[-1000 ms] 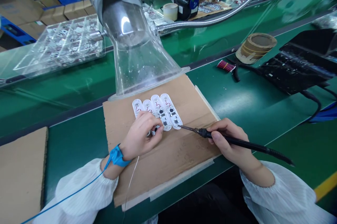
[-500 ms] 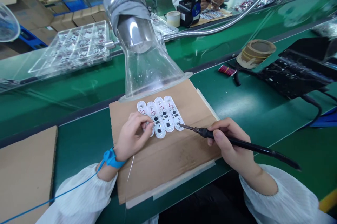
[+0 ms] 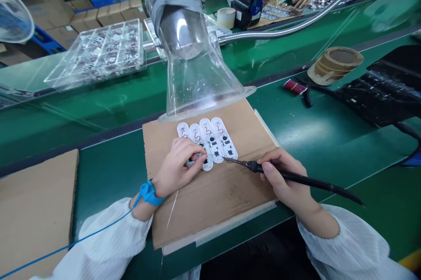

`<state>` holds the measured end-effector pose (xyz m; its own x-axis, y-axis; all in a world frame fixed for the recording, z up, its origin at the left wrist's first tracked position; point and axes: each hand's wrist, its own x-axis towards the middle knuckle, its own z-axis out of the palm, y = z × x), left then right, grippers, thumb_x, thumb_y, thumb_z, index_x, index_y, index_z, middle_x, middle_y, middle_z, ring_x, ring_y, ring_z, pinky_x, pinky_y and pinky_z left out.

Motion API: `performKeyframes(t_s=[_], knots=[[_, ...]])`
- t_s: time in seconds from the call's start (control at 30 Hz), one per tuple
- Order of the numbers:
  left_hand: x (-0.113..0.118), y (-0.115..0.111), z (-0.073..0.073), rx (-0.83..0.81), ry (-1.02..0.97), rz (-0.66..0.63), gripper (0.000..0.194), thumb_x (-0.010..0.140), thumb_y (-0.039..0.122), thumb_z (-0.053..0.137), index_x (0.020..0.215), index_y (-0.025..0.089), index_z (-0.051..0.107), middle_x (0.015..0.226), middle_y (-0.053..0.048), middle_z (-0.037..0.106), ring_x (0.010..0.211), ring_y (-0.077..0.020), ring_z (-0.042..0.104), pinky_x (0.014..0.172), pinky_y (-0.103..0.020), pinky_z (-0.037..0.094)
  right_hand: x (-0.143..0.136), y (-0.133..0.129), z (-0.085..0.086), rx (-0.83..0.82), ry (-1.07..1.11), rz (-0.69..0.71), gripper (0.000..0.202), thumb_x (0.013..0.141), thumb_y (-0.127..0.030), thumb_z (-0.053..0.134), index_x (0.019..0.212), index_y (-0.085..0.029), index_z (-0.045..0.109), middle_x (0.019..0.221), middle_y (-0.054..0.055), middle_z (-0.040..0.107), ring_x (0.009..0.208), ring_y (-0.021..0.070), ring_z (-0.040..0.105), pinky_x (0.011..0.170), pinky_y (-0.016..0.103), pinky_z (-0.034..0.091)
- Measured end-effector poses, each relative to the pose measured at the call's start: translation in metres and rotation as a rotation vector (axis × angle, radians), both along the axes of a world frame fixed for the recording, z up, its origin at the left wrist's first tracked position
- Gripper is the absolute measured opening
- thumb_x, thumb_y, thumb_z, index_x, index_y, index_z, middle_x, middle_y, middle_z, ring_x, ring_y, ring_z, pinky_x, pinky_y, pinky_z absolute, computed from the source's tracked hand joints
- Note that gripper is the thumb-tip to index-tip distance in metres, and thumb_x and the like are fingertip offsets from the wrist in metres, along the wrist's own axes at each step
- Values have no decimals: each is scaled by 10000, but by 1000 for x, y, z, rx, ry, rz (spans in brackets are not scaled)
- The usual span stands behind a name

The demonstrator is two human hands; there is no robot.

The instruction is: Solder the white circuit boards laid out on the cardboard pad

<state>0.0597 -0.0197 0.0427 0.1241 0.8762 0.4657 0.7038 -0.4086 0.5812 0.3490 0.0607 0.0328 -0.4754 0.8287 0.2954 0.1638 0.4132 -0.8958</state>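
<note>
Right hand point(image 3: 285, 179) grips iron point(image 3: 296, 178) pen-style, tip at the boards point(image 3: 210, 142) on the cardboard point(image 3: 210, 196); left hand point(image 3: 179, 166) pinches solder wire point(image 3: 169, 216) beside it, hood point(image 3: 197, 69) just above for fumes.

You have no lettering you can read here. The black tape dispenser point(image 3: 249, 3) at one o'clock carries a round blue label, but its print is too small to make out.
</note>
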Motion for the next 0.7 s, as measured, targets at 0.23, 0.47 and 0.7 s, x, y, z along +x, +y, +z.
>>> performKeyframes(t_s=[0.23,0.47,0.7], knots=[[0,0,1,14,19,-24,121,1011,80,637,1005,199,619,815,28,551,762,-144,510,805,-336,370,1,0,0,15,-19,2,88,1016,-259,634,937,-229,658,737,-15,702,622,106,683,558,196,523],[0,0,0,17,16,-19,109,1011,83,637,1000,190,619,827,21,566,779,-144,518,810,-334,372,1,0,0,9,-3,16,77,1018,-258,639,946,-233,654,736,-27,694,626,94,679,576,184,531],[1,-1,0,32,19,-27,108,1008,79,634,999,184,616,823,24,559,777,-138,522,810,-328,371,-1,0,-2,18,-39,14,78,1021,-272,636,953,-237,651,728,-32,691,615,90,668,561,181,515]])
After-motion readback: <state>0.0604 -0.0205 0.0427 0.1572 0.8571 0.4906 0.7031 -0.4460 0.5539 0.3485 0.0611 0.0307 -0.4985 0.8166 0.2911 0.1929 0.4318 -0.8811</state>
